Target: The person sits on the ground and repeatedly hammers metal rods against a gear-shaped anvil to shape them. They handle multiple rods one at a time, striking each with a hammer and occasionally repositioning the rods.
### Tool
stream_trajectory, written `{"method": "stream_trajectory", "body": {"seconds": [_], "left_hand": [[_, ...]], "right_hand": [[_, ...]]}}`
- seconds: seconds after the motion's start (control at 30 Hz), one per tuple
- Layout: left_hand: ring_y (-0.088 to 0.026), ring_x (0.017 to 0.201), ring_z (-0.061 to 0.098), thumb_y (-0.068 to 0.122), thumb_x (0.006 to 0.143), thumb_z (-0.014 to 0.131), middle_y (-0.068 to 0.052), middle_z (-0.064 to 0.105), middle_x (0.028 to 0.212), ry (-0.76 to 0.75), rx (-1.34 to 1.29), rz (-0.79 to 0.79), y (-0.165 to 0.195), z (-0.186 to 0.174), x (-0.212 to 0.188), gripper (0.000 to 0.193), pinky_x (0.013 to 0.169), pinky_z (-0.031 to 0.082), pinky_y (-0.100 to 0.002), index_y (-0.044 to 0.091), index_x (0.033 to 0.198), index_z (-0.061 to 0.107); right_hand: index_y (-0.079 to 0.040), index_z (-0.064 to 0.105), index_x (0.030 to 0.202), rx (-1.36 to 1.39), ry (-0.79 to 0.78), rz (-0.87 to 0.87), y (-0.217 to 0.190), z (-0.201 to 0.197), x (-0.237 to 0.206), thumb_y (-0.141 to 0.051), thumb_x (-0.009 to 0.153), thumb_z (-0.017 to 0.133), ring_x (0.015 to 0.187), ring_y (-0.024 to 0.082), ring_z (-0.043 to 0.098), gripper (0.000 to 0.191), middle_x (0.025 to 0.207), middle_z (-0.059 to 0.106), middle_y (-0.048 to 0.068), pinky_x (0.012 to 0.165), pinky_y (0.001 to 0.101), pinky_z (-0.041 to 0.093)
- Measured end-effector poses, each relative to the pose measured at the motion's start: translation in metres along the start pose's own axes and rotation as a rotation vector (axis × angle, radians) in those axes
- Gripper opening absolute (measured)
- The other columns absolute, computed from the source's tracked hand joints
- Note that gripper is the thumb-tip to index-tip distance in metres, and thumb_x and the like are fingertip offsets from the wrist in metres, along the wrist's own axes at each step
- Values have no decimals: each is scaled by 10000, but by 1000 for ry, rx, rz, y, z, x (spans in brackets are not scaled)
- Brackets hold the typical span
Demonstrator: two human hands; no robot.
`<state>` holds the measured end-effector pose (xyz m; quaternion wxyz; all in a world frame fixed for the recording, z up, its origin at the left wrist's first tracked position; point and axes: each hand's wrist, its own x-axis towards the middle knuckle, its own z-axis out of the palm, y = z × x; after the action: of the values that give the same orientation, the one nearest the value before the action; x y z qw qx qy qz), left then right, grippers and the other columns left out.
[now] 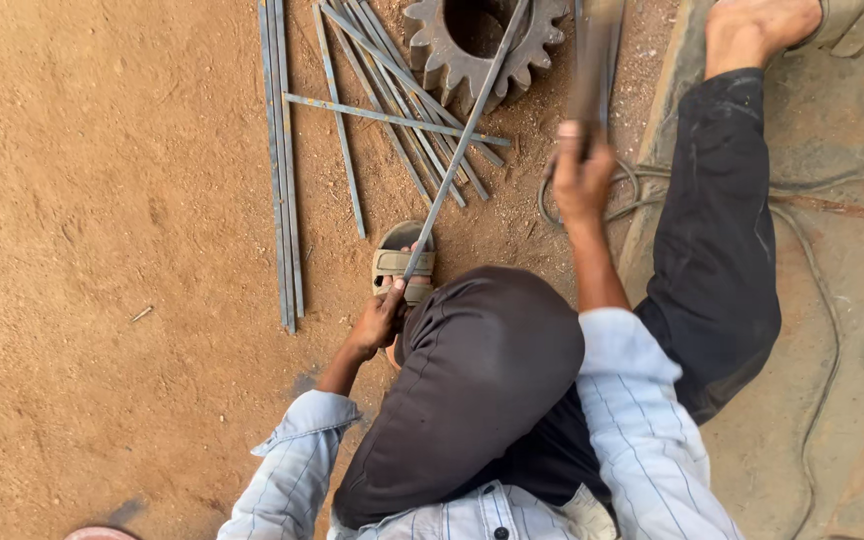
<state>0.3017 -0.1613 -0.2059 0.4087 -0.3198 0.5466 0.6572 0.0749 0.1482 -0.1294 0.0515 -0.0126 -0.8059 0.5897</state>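
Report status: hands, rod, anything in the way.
Left hand grips rod laid across gear. Right hand holds blurred tool raised. Loose rods scattered beside gear.

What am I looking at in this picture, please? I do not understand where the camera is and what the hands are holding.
The single picture comes from a camera worn on the person's head, looking down at their own body and the sandy ground. The left hand grips the near end of a long thin metal rod, whose far end rests across a big rusty gear wheel. The right hand is raised and holds a blurred tool; what kind cannot be told. More rods lie loose on the ground. A sandalled foot is beside the left hand.
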Motion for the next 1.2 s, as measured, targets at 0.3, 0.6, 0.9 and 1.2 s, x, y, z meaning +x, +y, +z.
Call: {"method": "stream_trajectory", "body": {"seconds": [0.3, 0.6, 0.9, 1.2], "left_hand": [[-87, 438, 293, 656, 995, 453, 50, 364, 552, 13, 99, 78, -47, -28, -10, 611, 389, 220, -294, 132, 679, 444], [-85, 413, 245, 640, 1012, 493, 66, 306, 541, 12, -3, -16, -66, -40, -45, 614, 373, 182, -295, 150, 656, 392], [-14, 603, 453, 636, 1088, 432, 111, 505, 729, 87, 97, 195, -20, -8, 13, 478, 524, 341, -231, 217, 869, 506], [-144, 718, 555, 329, 1124, 464, -27, 584, 851, -634, -729, 175, 202, 87, 9, 361, 664, 503, -306, 4, 1186, 609]], "right_hand": [[-34, 586, 1056, -65, 98, 1, -25, -17, -7, -518, 1092, 503, 480, 93, 608, 493, 653, 582, -10, 414, 270, 537], [20, 636, 1092, -624, -57, 80, 28, 6, -5, -415, 1101, 565, 488, 190, 624, 442, 663, 636, 90, 373, 310, 458], [0, 661, 1009, -656, -64, 396, 56, 14, -35, -552, 1098, 499, 535, 357, 614, 582, 693, 648, 176, 450, 491, 486], [59, 645, 1096, -647, -90, 373, 56, 17, -31, -601, 1057, 443, 557, 317, 667, 691, 682, 666, 197, 510, 488, 534]]}}
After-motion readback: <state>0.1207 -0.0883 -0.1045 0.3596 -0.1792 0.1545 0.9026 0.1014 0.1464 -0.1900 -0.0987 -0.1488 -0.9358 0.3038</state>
